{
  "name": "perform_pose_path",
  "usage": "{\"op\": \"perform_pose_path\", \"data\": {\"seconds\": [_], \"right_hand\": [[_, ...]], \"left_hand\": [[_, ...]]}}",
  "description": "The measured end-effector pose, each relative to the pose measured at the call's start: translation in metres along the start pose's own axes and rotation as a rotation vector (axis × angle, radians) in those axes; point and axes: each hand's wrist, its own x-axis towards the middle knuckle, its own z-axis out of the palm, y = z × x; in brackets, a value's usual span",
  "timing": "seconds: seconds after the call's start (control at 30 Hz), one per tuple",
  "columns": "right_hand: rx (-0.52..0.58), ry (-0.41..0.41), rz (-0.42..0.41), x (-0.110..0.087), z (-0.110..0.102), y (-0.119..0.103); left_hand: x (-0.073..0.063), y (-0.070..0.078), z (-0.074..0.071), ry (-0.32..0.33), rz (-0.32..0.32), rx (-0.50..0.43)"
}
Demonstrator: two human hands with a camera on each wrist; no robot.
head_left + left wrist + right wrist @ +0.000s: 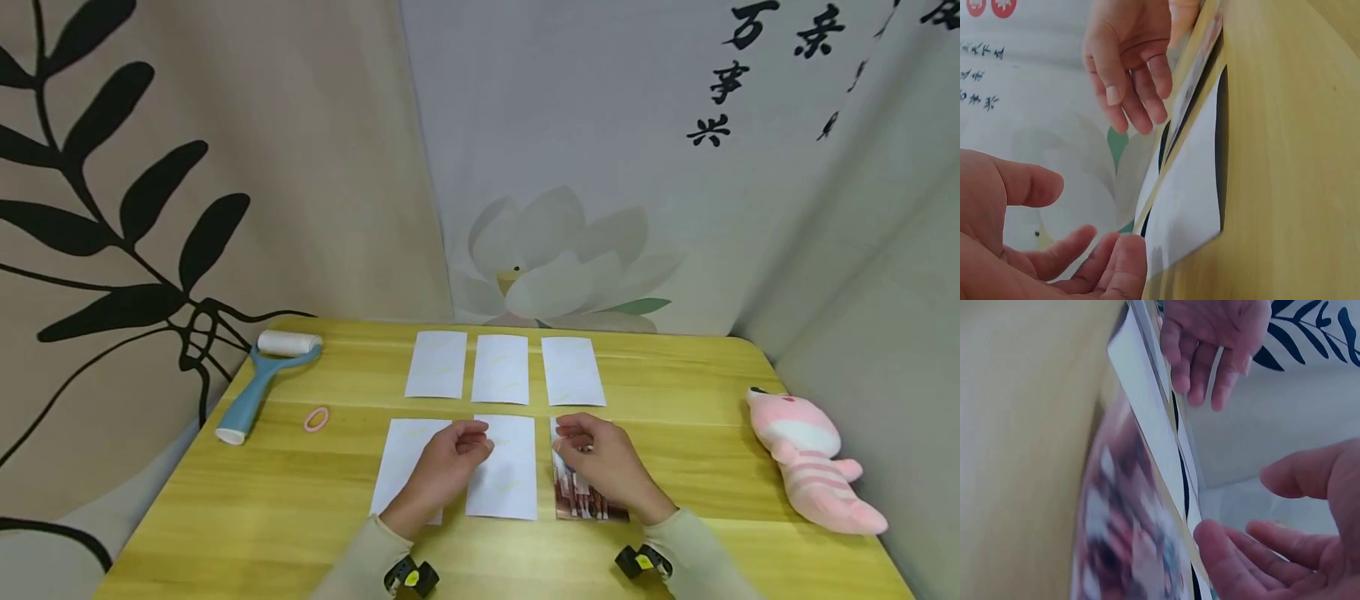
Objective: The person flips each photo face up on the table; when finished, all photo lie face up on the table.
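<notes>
My left hand [444, 472] hovers above the front row, between the front left white card [405, 450] and the front middle white card [506, 479]. Its fingers are loosely bent, with a gap between thumb and fingertips in the left wrist view. Over a picture-side-up photo [581, 500] at the front right hangs my right hand [611, 462], hiding part of it. No object is between the thumb and fingers of the right hand [1272, 550] either. The photo [1129, 537] looks blurred and reddish brown in the right wrist view.
Behind lie three more white cards: left [436, 364], middle [500, 369] and right [573, 371]. A blue-handled lint roller [258, 387] and a pink ring [317, 419] lie at the left of the wooden table [262, 517]. A pink plush toy [813, 467] lies near the right edge.
</notes>
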Motion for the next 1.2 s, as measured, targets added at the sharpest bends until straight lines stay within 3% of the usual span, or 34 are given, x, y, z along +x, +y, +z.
{"op": "perform_pose_path", "data": {"seconds": [0.17,0.4,0.57,0.67,0.8,1.07,1.2], "right_hand": [[0.021,-0.024,-0.024,0.0,0.014,-0.005],[0.034,-0.058,0.01,-0.005,0.025,-0.013],[0.102,-0.152,0.051,-0.008,0.029,-0.015],[0.067,-0.145,0.016,-0.008,0.032,-0.015],[-0.064,-0.082,-0.059,-0.008,0.036,-0.015],[-0.001,-0.19,-0.134,-0.012,0.04,-0.013],[-0.08,-0.22,-0.195,-0.016,0.042,-0.016]], "left_hand": [[-0.002,-0.004,-0.009,0.02,-0.025,0.007],[-0.003,-0.007,-0.011,0.032,-0.036,0.021],[-0.001,-0.006,-0.009,0.031,-0.059,0.027],[0.001,-0.005,-0.008,0.021,-0.067,0.024],[0.002,-0.004,-0.008,0.008,-0.076,0.008],[0.002,-0.006,-0.006,-0.005,-0.078,-0.022],[0.002,-0.006,-0.005,-0.012,-0.069,-0.032]]}}
